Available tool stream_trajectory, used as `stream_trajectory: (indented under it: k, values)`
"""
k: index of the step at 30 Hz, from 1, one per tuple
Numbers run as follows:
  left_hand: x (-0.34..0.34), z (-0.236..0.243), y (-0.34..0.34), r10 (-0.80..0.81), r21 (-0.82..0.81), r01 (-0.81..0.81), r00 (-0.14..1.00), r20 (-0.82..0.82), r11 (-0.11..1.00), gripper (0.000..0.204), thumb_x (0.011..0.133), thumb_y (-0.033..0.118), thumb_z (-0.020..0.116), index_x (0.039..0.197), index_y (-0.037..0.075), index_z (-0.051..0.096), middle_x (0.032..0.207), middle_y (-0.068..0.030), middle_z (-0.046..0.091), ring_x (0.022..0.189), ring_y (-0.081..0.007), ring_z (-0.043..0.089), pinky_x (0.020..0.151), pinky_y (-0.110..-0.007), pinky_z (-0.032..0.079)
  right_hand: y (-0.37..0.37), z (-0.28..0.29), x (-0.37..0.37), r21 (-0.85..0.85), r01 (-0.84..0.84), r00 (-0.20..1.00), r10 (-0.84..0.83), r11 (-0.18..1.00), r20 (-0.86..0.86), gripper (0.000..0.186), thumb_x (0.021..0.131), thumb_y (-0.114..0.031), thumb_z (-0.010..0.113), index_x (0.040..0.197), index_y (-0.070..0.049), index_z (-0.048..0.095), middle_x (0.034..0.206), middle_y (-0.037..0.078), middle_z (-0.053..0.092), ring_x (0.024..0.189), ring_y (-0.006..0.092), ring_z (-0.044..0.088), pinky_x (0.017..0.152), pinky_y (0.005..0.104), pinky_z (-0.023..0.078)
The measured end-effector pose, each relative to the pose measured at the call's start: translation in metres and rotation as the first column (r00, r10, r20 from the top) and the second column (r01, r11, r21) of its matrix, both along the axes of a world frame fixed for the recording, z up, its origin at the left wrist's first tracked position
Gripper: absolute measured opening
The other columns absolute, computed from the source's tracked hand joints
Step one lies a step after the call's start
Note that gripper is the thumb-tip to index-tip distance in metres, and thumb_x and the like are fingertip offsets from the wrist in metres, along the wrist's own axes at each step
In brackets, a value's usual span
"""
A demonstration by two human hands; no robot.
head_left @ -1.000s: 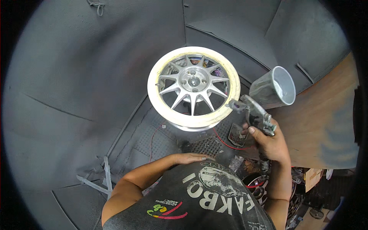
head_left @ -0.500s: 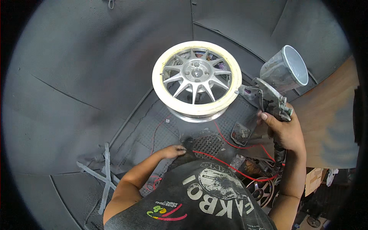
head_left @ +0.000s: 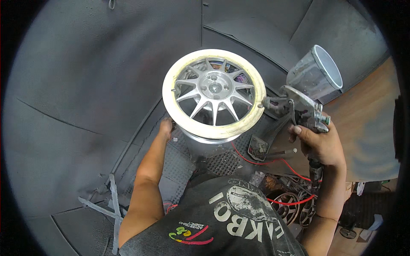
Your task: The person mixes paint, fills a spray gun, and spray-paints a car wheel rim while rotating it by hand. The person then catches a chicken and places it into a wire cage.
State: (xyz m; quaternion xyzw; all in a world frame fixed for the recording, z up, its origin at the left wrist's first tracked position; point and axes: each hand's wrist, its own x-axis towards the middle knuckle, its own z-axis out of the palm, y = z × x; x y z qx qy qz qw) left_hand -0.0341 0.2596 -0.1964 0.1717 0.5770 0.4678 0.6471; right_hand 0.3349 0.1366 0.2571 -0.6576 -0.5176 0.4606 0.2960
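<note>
here the left hand [head_left: 165,127] seemingly touches the wheel [head_left: 214,94], right hand [head_left: 318,143] gripping spray gun [head_left: 303,96].

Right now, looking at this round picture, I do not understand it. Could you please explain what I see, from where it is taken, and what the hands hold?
The picture comes from a wide camera worn on a person's head, looking down. That is why it is round and straight edges bend. There is no machine, only a person's two bare hands.

In the middle is a silver wheel with many spokes, lying flat, its rim covered by a pale ring. It sits on a stand over a dark mesh surface inside a grey, paint-dusted booth.

The left hand reaches to the wheel's lower left edge and touches it. The right hand grips a spray gun with a metal cup on top; its nozzle points at the wheel's right side. A red wire runs below.
</note>
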Motion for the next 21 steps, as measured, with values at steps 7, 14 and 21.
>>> stream_trajectory:
  k: [7,14,21]
  values:
    - [-0.007,0.007,-0.001,-0.032,0.002,0.032,0.998,-0.050,0.999,0.018,0.093,0.013,0.043,0.104,0.006,0.055,0.074,-0.0036,0.059,0.056,-0.0130,0.053,0.050,-0.026,0.043,0.005,-0.010,-0.020,0.113,0.114,0.987,-0.126,0.987,0.104,0.030,0.080,-0.016,0.071,0.101,-0.002,0.055,0.068,0.004,0.061,0.046,0.0075,0.050,0.040,0.0220,0.039]
    - [0.037,-0.016,-0.075,0.103,-0.025,-0.102,0.993,0.063,0.995,0.010,0.095,0.016,0.043,0.095,0.009,0.049,0.070,0.0000,0.050,0.056,-0.0106,0.047,0.046,-0.025,0.040,-0.035,-0.037,0.007,0.075,0.152,0.977,-0.161,0.986,0.140,0.030,0.082,-0.014,0.069,0.103,0.000,0.054,0.074,0.005,0.063,0.052,0.0090,0.054,0.041,0.0213,0.041]
    - [0.162,0.016,-0.126,0.244,-0.142,-0.213,0.934,0.260,0.967,0.012,0.096,0.017,0.044,0.101,0.007,0.047,0.083,-0.0035,0.056,0.074,-0.0136,0.055,0.064,-0.028,0.048,-0.028,-0.020,0.050,0.008,0.029,0.990,-0.028,1.000,-0.141,0.023,0.080,-0.009,0.069,0.098,0.001,0.059,0.080,0.007,0.067,0.062,0.0086,0.058,0.047,0.0203,0.043]
